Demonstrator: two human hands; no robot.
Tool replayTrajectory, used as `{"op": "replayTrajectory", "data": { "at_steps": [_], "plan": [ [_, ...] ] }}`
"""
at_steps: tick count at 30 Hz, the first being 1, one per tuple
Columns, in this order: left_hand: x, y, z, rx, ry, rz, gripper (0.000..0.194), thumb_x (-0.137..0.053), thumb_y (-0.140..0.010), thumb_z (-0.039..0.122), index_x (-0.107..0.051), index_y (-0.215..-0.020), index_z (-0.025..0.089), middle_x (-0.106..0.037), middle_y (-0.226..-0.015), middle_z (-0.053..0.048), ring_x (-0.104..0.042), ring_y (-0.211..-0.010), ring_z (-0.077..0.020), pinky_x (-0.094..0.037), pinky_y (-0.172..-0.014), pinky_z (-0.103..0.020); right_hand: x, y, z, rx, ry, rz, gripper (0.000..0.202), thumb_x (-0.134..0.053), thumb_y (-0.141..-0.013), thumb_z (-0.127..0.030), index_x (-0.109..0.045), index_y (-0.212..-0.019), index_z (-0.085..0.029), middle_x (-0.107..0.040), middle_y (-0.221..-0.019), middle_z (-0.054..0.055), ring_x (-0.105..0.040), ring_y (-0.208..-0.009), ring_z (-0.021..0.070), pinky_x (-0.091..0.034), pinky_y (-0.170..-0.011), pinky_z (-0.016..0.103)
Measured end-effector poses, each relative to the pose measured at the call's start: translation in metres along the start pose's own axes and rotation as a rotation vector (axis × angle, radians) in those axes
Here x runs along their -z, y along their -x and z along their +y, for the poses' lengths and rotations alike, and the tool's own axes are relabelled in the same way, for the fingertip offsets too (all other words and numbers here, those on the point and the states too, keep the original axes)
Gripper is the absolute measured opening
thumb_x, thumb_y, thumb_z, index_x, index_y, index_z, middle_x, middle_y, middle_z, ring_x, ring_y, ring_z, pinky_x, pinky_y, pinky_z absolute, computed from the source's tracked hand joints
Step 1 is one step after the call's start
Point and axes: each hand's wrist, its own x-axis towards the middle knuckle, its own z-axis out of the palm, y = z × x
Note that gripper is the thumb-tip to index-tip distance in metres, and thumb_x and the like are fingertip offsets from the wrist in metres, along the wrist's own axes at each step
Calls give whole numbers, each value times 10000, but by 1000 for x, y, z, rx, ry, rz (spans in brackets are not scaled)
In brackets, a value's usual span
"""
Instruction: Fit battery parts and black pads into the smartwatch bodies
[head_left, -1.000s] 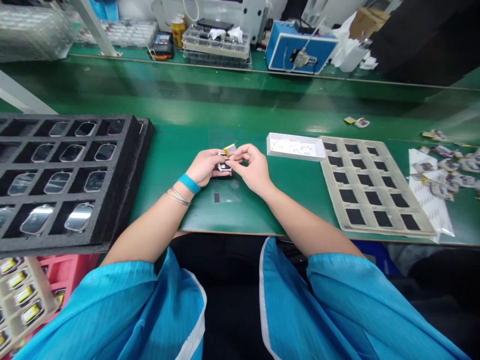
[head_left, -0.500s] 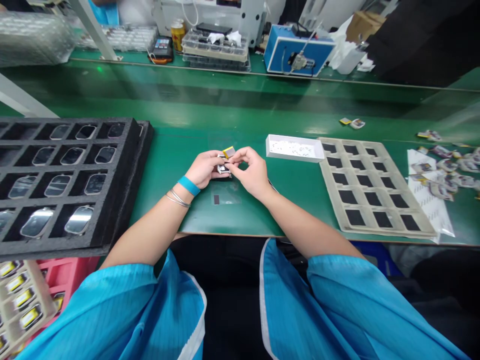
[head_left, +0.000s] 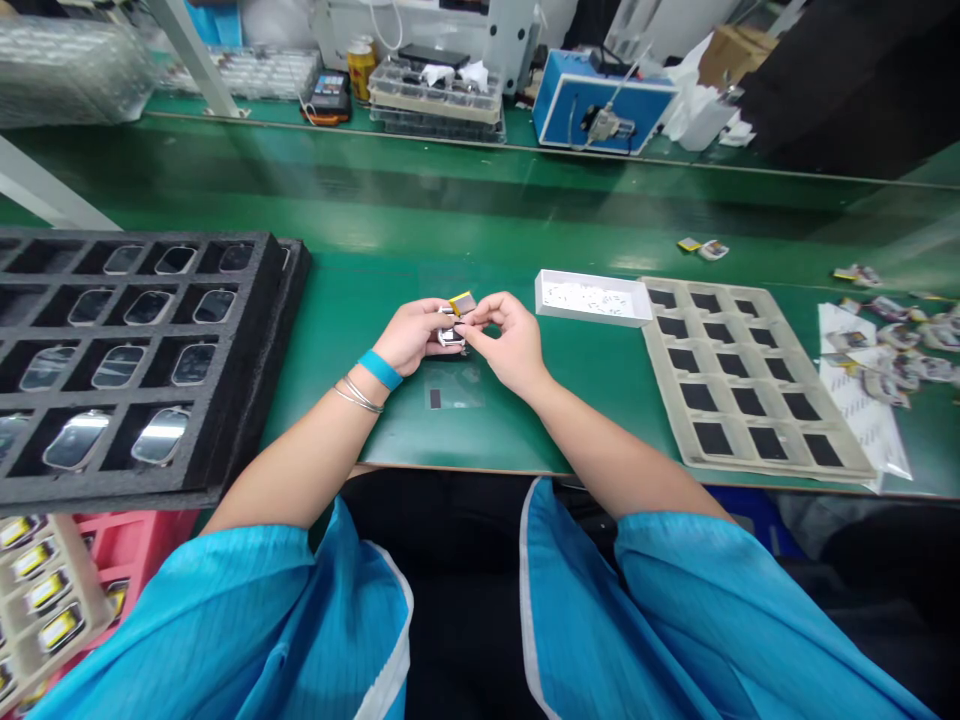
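Observation:
Near the middle of the green table, my left hand (head_left: 409,338) grips a small silver watch case (head_left: 451,337) between thumb and fingers. A yellow-edged grey battery (head_left: 463,303) sticks up at the top of the case. My right hand (head_left: 512,345) is at the case's right side, thumb and forefinger pinched together; whatever is between them is too small to make out. Just below the hands, a clear film (head_left: 461,388) with a small dark rectangle lies on the table (head_left: 495,430).
A black foam tray (head_left: 202,440) of watch faces is at left, above a beige tray (head_left: 82,570) of parts. To the right stand a white box (head_left: 594,298) of tiny pieces, a beige compartment tray (head_left: 731,375) and scattered batteries (head_left: 896,360). A blue device (head_left: 600,100) sits behind.
My right fingertips have shifted slightly at the case, staying pinched. My left hand keeps its hold. The whole view has moved a little.

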Motion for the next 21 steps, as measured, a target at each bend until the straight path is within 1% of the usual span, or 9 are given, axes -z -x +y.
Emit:
{"op": "replayTrajectory", "data": {
  "at_steps": [4, 7, 9, 11, 13, 15, 17, 18, 21],
  "plan": [
    [-1, 1, 1, 8, -2, 0, 98, -622, -702, 69, -593, -778, 125, -657, -671, -22, -641, -577, -118, -601, -574, -258, 0, 2, -3, 32, 107, -26, 198, -710, -750, -212, -522, -813, -217, -668, -791, -29, -625, -704, 123, -520, -727, 287],
    [-2, 2, 1, 5, 4, -4, 96, -631, -702, 61, -587, -760, 125, -644, -646, -11, -625, -550, -109, -595, -553, -250, 0, 5, -6, 90, 265, -51, 157, -675, -786, -170, -531, -822, -219, -656, -809, -22, -614, -733, 137, -518, -775, 310],
    [-2, 2, 0, -1, 9, 1, 98, -627, -702, 54, -577, -743, 128, -642, -640, -7, -621, -544, -107, -596, -551, -249, 1, 4, -6, 150, 404, -51, 143, -665, -799, -156, -543, -832, -223, -645, -853, 4, -614, -838, 178, -511, -850, 358],
    [-1, 2, 0, 5, 3, 12, 97, -620, -704, 50, -581, -749, 128, -667, -678, -21, -635, -560, -111, -590, -544, -240, 4, 2, -3, 195, 490, -6, 183, -714, -769, -175, -564, -863, -223, -632, -970, 54, -590, -992, 236, -492, -922, 413],
    [-1, 2, 0, 17, -12, 16, 104, -624, -703, 52, -594, -770, 127, -683, -711, -33, -657, -583, -125, -578, -528, -226, 7, -3, 4, 162, 446, 42, 303, -788, -714, -234, -584, -938, -220, -610, -1071, 80, -573, -1046, 255, -494, -928, 418],
    [-1, 2, 1, 29, -24, 13, 110, -631, -707, 62, -606, -792, 128, -673, -695, -31, -674, -592, -143, -571, -518, -226, 11, -8, 12, 44, 288, 23, 368, -799, -716, -334, -592, -997, -218, -625, -1039, 58, -599, -955, 215, -518, -866, 372],
    [0, 1, 1, 35, -25, -1, 112, -637, -717, 77, -620, -817, 125, -669, -695, -34, -690, -611, -160, -575, -528, -239, 12, -11, 17, -56, 146, -32, 301, -736, -778, -417, -610, -960, -212, -652, -920, 19, -611, -842, 172, -524, -813, 331],
    [1, 1, 1, 40, -18, -15, 119, -634, -723, 83, -628, -835, 122, -676, -712, -42, -699, -627, -167, -581, -542, -247, 13, -12, 18, -75, 113, -46, 261, -699, -809, -434, -620, -917, -210, -660, -873, 8, -613, -813, 163, -521, -805, 323],
    [3, 1, 3, 74, 33, -113, 206, -606, -710, 57, -654, -902, 115, -707, -792, -66, -724, -712, -179, -604, -638, -268, 13, -12, 14, -25, 146, -4, 194, -654, -844, -401, -637, -824, -209, -684, -846, 5, -621, -789, 158, -516, -808, 317]
  ]
}}
